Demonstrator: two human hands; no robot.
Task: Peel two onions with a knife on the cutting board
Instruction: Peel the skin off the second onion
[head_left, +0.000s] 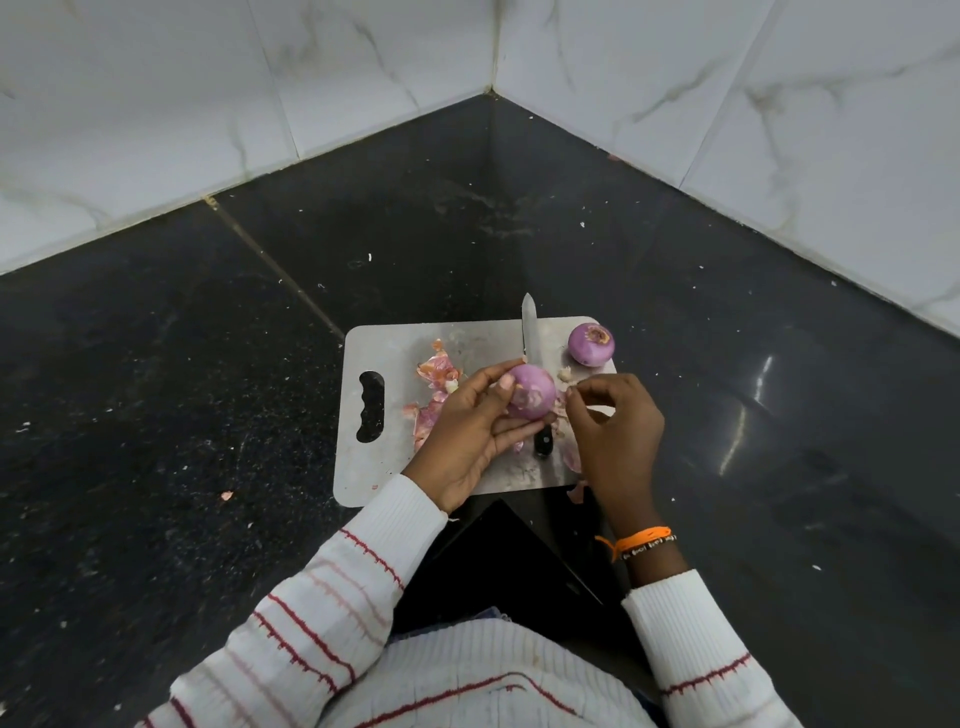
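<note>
My left hand (467, 431) holds a purple onion (532, 397) above the middle of the steel cutting board (395, 343), thumb and fingers curled round it. Just right of that onion, my right hand (615, 426) has curled fingers, thumb and forefinger pinched together; whether a bit of skin is between them is too small to tell. A second purple onion (591, 344) sits at the board's far right corner. The knife lies on the board, its blade (530, 332) pointing away and its black handle (543, 442) showing below the held onion.
Onion skins (436, 371) lie on the board left of my left hand, and more skins (574, 491) at its near right edge. The board sits on a dark stone counter (208, 364) in a corner of white marble-tiled walls (156, 104).
</note>
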